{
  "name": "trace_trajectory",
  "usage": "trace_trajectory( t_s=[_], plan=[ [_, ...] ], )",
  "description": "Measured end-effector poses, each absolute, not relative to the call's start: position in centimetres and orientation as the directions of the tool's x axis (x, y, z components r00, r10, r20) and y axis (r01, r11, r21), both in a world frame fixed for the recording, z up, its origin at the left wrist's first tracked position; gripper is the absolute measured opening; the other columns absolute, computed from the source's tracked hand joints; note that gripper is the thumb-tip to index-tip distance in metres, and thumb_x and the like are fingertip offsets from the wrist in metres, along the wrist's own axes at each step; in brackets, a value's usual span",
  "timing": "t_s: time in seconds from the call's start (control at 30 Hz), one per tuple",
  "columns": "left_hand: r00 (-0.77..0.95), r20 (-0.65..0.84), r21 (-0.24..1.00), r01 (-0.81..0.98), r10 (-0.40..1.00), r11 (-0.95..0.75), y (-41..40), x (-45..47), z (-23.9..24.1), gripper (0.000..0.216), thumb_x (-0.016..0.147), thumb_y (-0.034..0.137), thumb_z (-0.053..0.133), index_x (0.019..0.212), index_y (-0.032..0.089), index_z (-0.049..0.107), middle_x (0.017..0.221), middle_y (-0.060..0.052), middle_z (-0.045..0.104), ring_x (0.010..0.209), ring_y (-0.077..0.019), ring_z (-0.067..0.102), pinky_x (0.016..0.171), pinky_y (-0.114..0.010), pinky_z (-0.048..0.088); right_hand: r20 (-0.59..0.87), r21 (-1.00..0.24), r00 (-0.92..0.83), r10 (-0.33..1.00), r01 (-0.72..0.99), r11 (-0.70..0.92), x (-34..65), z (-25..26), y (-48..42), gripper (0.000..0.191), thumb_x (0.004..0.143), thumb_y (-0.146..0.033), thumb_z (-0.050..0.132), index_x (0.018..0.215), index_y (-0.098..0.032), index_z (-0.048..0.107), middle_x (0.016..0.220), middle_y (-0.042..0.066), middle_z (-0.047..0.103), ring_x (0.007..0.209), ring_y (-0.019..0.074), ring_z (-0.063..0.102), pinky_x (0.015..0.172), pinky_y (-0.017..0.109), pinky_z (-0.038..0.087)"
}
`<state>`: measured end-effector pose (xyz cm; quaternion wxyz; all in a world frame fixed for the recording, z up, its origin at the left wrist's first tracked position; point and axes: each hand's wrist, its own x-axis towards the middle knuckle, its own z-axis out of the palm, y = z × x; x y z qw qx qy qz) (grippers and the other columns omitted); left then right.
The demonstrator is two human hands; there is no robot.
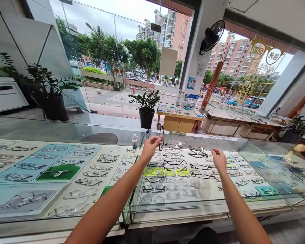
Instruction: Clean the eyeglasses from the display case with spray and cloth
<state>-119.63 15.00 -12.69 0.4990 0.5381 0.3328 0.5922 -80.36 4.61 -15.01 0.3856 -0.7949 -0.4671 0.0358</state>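
My left hand (150, 146) is stretched out over the glass counter and pinches a pair of eyeglasses (162, 138). The eyeglasses have a dark rim and are turned upright, nearly edge-on to me. To the right, my right hand (219, 158) hangs above the display with its fingertips drawn together. A small yellowish bit shows at those fingertips, too small to name. Beneath both hands, rows of eyeglasses (176, 162) lie inside the glass display case (167, 204). A small bottle (134, 141) with a white top stands just left of my left hand.
Another display case (66, 222) with more eyeglasses extends to the left, and a further glass case (277, 166) adjoins on the right. Behind the counter stand a potted plant (146, 117) and a wooden table (180, 122). A black fan (212, 36) hangs on the pillar.
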Motion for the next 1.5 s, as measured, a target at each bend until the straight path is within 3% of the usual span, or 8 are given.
trace_trajectory(
  t_s=[0.13, 0.2, 0.33, 0.73, 1.03, 1.2, 1.37, 1.5],
  plan=[
    [0.093, 0.279, 0.932, -0.265, 0.956, -0.246, 14.3, -119.4, -12.7, 0.064, 0.065, 0.075, 0.088, 0.091, 0.019, 0.072, 0.102, -0.007, 0.077, 0.083, -0.0169, 0.07, 0.079, -0.032, 0.06, 0.503, -0.755, 0.232, 0.833, 0.586, 0.293, -92.5, -12.5, 8.5, 0.046, 0.097, -0.06, 0.057, 0.106, -0.02, 0.077, 0.109, 0.012, 0.079, 0.099, 0.0273, 0.072, 0.09, 0.04, 0.057],
    [0.088, 0.294, 0.923, -0.285, 0.952, -0.259, 14.1, -119.3, -12.8, 0.063, 0.065, 0.074, 0.089, 0.09, 0.019, 0.072, 0.1, -0.006, 0.076, 0.082, -0.0165, 0.069, 0.081, -0.034, 0.061, 0.545, -0.769, 0.132, 0.828, 0.471, 0.432, -97.7, -11.5, 9.6, 0.04, 0.097, -0.058, 0.062, 0.101, -0.021, 0.076, 0.1, 0.008, 0.078, 0.088, 0.0238, 0.069, 0.082, 0.036, 0.055],
    [0.083, 0.337, 0.907, -0.297, 0.938, -0.299, 14.2, -119.4, -13.0, 0.055, 0.067, 0.067, 0.091, 0.088, 0.019, 0.075, 0.095, -0.006, 0.074, 0.084, -0.0172, 0.068, 0.082, -0.034, 0.061, 0.55, -0.769, -0.009, 0.835, 0.384, 0.51, -103.1, -11.2, 10.6, 0.033, 0.096, -0.053, 0.068, 0.1, -0.022, 0.075, 0.09, 0.004, 0.075, 0.078, 0.0199, 0.063, 0.075, 0.033, 0.049],
    [0.17, 0.362, 0.918, -0.238, 0.917, -0.318, 13.5, -119.2, -13.0, 0.041, 0.078, 0.059, 0.087, 0.089, 0.02, 0.079, 0.103, -0.008, 0.077, 0.086, -0.0186, 0.07, 0.082, -0.034, 0.062, 0.416, -0.908, -0.019, 0.909, 0.05, 0.417, -101.7, -13.4, 11.5, 0.043, 0.083, -0.065, 0.08, 0.086, -0.023, 0.07, 0.08, 0.001, 0.068, 0.073, 0.0183, 0.06, 0.069, 0.031, 0.049],
    [0.132, 0.411, 0.912, -0.07, 0.902, -0.405, 13.9, -119.9, -12.8, 0.04, 0.086, 0.059, 0.079, 0.094, 0.02, 0.076, 0.11, -0.011, 0.08, 0.111, -0.0281, 0.073, 0.094, -0.04, 0.06, 0.556, -0.804, 0.227, 0.799, 0.391, 0.448, -99.9, -12.2, 10.6, 0.038, 0.098, -0.059, 0.065, 0.1, -0.022, 0.075, 0.07, 0.002, 0.071, 0.064, 0.0205, 0.064, 0.066, 0.033, 0.048],
    [0.174, 0.426, 0.893, 0.074, 0.888, -0.443, 13.5, -120.3, -12.3, 0.039, 0.09, 0.059, 0.072, 0.095, 0.02, 0.075, 0.109, -0.01, 0.08, 0.108, -0.0263, 0.074, 0.094, -0.037, 0.059, 0.695, -0.689, 0.388, 0.606, 0.601, 0.406, -98.9, -11.6, 10.2, 0.04, 0.107, -0.051, 0.052, 0.117, -0.021, 0.077, 0.107, 0.011, 0.083, 0.081, 0.0248, 0.074, 0.081, 0.039, 0.056],
    [0.161, 0.431, 0.892, 0.072, 0.888, -0.446, 13.8, -120.3, -12.8, 0.038, 0.091, 0.057, 0.072, 0.095, 0.02, 0.076, 0.106, -0.009, 0.078, 0.102, -0.0253, 0.072, 0.09, -0.036, 0.059, 0.737, -0.633, 0.339, 0.585, 0.65, 0.421, -99.3, -11.8, 10.2, 0.041, 0.107, -0.046, 0.052, 0.135, -0.02, 0.069, 0.119, 0.013, 0.081, 0.081, 0.0227, 0.074, 0.074, 0.036, 0.056],
    [0.108, 0.437, 0.897, 0.013, 0.893, -0.441, 14.1, -120.3, -13.3, 0.039, 0.089, 0.058, 0.076, 0.096, 0.019, 0.076, 0.108, -0.01, 0.077, 0.104, -0.0261, 0.071, 0.089, -0.037, 0.059, 0.822, -0.497, 0.145, 0.55, 0.653, 0.571, -101.0, -12.2, 9.5, 0.028, 0.108, -0.034, 0.054, 0.126, -0.022, 0.071, 0.115, 0.009, 0.081, 0.082, 0.0191, 0.074, 0.079, 0.034, 0.06]
  ],
)
